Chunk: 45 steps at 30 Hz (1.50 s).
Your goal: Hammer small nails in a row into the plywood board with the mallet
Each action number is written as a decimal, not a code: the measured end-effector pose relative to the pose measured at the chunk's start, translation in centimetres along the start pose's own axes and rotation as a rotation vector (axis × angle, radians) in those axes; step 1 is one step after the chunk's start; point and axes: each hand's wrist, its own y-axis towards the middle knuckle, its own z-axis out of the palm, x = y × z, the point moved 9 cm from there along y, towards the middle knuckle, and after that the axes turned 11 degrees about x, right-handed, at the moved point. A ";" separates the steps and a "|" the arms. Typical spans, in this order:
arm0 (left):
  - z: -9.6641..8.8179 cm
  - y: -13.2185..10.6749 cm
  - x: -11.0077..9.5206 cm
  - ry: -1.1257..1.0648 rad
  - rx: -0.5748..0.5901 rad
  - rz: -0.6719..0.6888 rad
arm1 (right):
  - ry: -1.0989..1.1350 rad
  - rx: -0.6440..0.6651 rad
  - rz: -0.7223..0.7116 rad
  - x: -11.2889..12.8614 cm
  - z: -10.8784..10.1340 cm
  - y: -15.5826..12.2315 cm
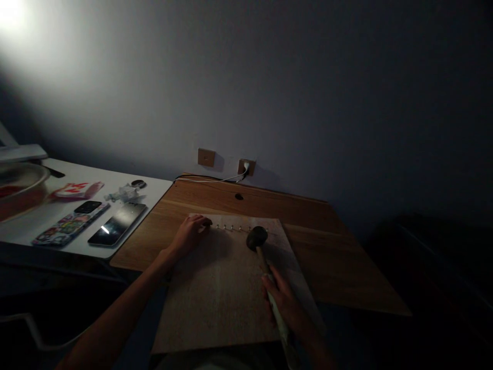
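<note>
A pale wooden board (219, 293) lies on a brown wooden table (331, 257). A short row of small nails (233, 227) stands along the board's far edge. My right hand (283, 300) is closed round the light handle of a mallet, whose black head (257, 238) rests on or just above the board near the right end of the nail row. My left hand (190, 234) rests on the board's far left corner, fingers curled together at the left end of the row; whether they pinch a nail I cannot make out.
A white table (92, 177) at the left carries two phones (117, 223), a colourful case (69, 227), small packets and a bowl (19, 177). Wall sockets (246, 167) with a white cable sit behind the brown table. The room is dim, and the right side is dark.
</note>
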 end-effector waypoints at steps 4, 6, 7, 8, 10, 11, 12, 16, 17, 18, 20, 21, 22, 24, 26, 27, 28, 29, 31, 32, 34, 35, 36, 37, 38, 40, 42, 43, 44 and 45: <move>-0.1 -0.1 0.1 -0.006 -0.019 -0.010 | 0.004 -0.004 -0.054 0.0 0.2 0.2; -0.2 -0.1 0.3 -0.040 -0.029 -0.029 | -0.002 -0.003 -0.084 0.1 0.4 0.3; -0.3 -0.1 0.4 -0.060 -0.032 -0.035 | -0.005 -0.007 -0.086 0.1 0.4 0.4; -0.3 -0.1 0.4 -0.077 -0.034 -0.040 | -0.004 -0.014 -0.081 0.1 0.4 0.4; -0.4 -0.1 0.4 -0.100 -0.030 -0.041 | 0.009 -0.032 -0.077 0.1 0.5 0.5; -0.3 0.0 0.3 -0.107 -0.021 -0.036 | 0.017 -0.035 -0.086 0.3 0.6 0.5; -0.3 0.0 0.2 -0.113 -0.013 -0.029 | 0.021 -0.028 -0.100 0.5 0.8 0.7; -0.1 0.2 0.3 -0.135 -0.009 -0.034 | 0.001 0.059 -0.163 1.8 2.7 1.5; 0.0 0.2 0.5 -0.143 -0.017 -0.050 | -0.006 0.067 -0.180 2.5 3.1 1.6; 0.1 0.1 0.8 -0.149 -0.024 -0.067 | -0.015 0.075 -0.203 3.4 3.7 1.7; 0.2 0.0 1.2 -0.152 -0.038 -0.093 | -0.044 0.095 -0.276 5.8 4.8 1.6; 0.2 0.0 1.3 -0.153 -0.043 -0.099 | -0.060 0.121 -0.328 7.2 5.6 1.4; 0.2 -0.1 1.3 -0.159 -0.044 -0.100 | -0.068 0.139 -0.385 8.6 6.3 1.2; 0.3 -0.1 1.3 -0.192 -0.038 -0.099 | -0.072 0.173 -0.470 10.9 7.5 0.9; 0.3 -0.1 1.4 -0.230 -0.040 -0.105 | -0.078 0.197 -0.499 11.8 8.6 1.2; 0.2 -0.1 1.4 -0.246 -0.044 -0.113 | -0.091 0.207 -0.491 11.7 9.1 1.7; 0.2 -0.1 1.5 -0.258 -0.046 -0.123 | -0.106 0.215 -0.468 11.3 9.5 2.3; 0.2 -0.1 1.5 -0.269 -0.048 -0.133 | -0.121 0.222 -0.433 10.7 9.8 3.0; 0.2 0.0 1.7 -0.282 -0.050 -0.148 | -0.139 0.227 -0.350 9.2 10.1 4.4; 0.2 -0.1 1.7 -0.286 -0.048 -0.154 | -0.141 0.225 -0.316 8.5 10.1 4.9; 0.2 -0.1 1.7 -0.291 -0.045 -0.162 | -0.135 0.209 -0.291 7.8 9.7 5.4; 0.2 -0.2 1.7 -0.296 -0.041 -0.164 | -0.129 0.201 -0.297 7.8 9.5 5.4; 0.2 -0.2 1.7 -0.305 -0.034 -0.166 | -0.122 0.198 -0.309 7.9 9.3 5.3; 0.2 -0.2 1.6 -0.314 -0.029 -0.166 | -0.116 0.199 -0.325 8.1 9.1 5.2; 0.2 -0.2 1.6 -0.321 -0.026 -0.164 | -0.114 0.203 -0.337 8.3 9.0 5.1; 0.2 -0.2 1.7 -0.327 -0.026 -0.163 | -0.123 0.223 -0.331 8.5 9.1 5.2; 0.2 -0.1 1.8 -0.326 -0.033 -0.164 | -0.139 0.252 -0.295 8.3 9.6 5.6; 0.2 -0.1 1.8 -0.328 -0.037 -0.161 | -0.142 0.265 -0.278 8.2 9.8 5.8; 0.2 -0.1 1.8 -0.333 -0.041 -0.156 | -0.140 0.272 -0.268 8.1 10.0 6.0; 0.2 -0.1 1.8 -0.340 -0.042 -0.149 | -0.134 0.270 -0.268 8.0 10.1 6.2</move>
